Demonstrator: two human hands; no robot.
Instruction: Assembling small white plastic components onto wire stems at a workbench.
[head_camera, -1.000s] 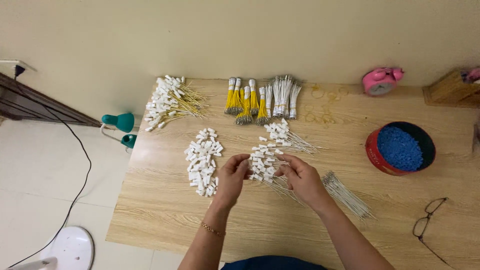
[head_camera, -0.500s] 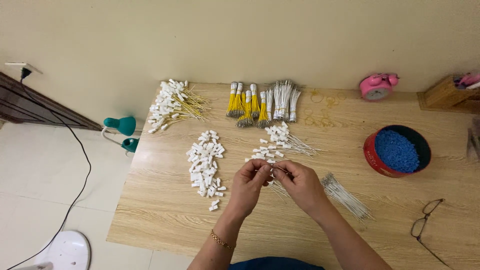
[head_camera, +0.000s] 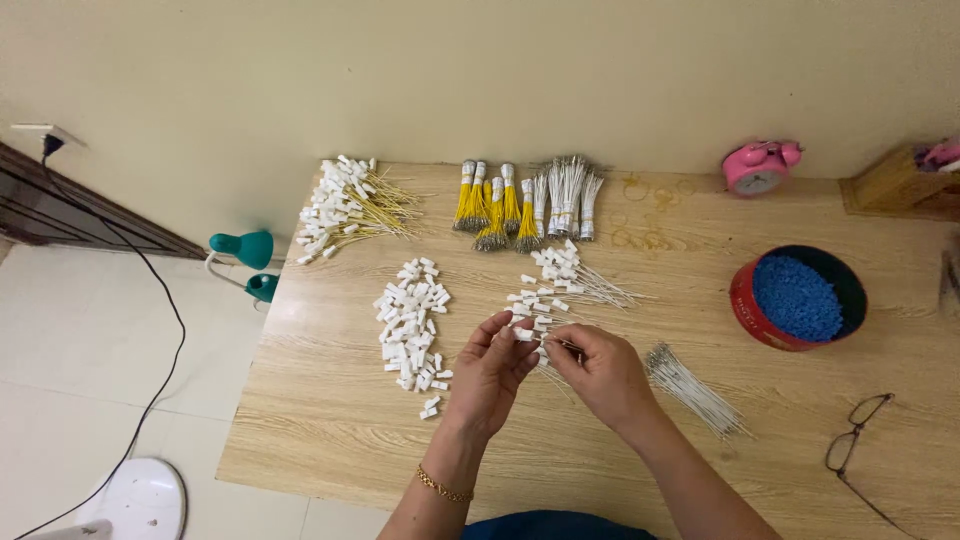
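Note:
My left hand (head_camera: 492, 372) pinches a small white plastic connector (head_camera: 524, 334) above the wooden table (head_camera: 330, 420). My right hand (head_camera: 603, 372) holds a thin white wire (head_camera: 556, 346) by its end, right against that connector. Both hands hover near the table's middle. A heap of loose white connectors (head_camera: 410, 322) lies to the left of my left hand. Finished white wires with connectors (head_camera: 565, 280) lie just beyond my hands. A bundle of bare white wires (head_camera: 692, 388) lies to the right of my right hand.
At the back lie yellow wires with white connectors (head_camera: 345, 208) and tied yellow and white wire bundles (head_camera: 525, 205). A red bowl of blue pellets (head_camera: 797, 297), a pink alarm clock (head_camera: 758, 166) and glasses (head_camera: 862, 450) sit right. A green desk lamp (head_camera: 250, 262) stands off the left edge.
My hands have lifted off the pile of wires and drawn together nearer me, now holding a connector and a wire end between them.

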